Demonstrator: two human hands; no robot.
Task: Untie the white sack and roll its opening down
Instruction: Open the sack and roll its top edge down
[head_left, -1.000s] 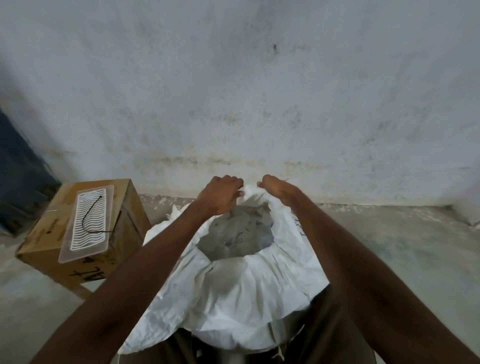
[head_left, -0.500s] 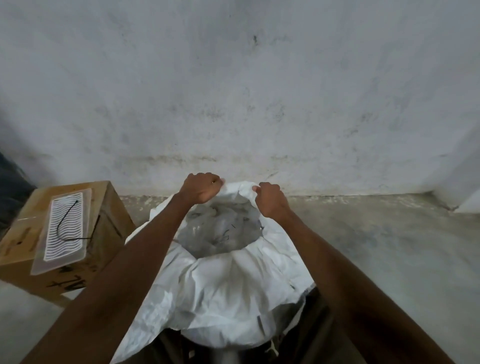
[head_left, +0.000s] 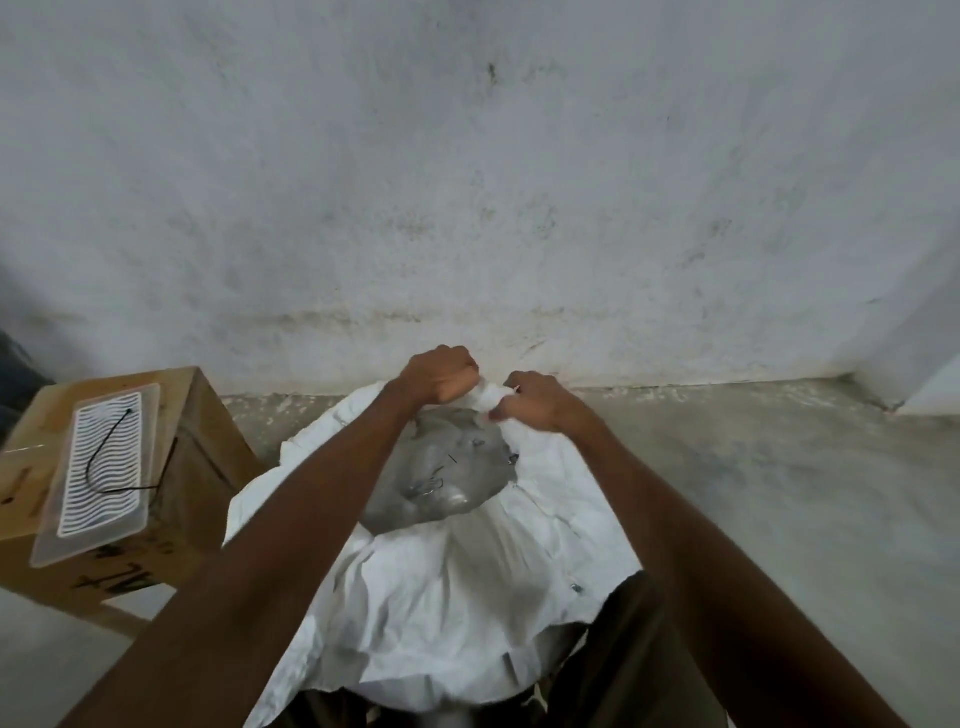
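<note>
Left hand (head_left: 441, 379) and right hand (head_left: 535, 402) way closer together now vs half second ago, both fisted, bunching far rim of white sack (head_left: 467, 571) between them.

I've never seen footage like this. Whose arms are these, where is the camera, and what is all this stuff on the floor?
There is no machine here: a person wears a wide-angle camera on the head, so you look forward and down along their own two bare arms. There is just this one view. In front of them, on a concrete floor by a stained white wall, stands a white sack. Its mouth is open, showing a greyish clear liner inside. The left hand and right hand are both closed on the far edge of the sack's rim, bunching the cloth. To the left sits a cardboard box with a clear plastic tray lying on top.
</note>
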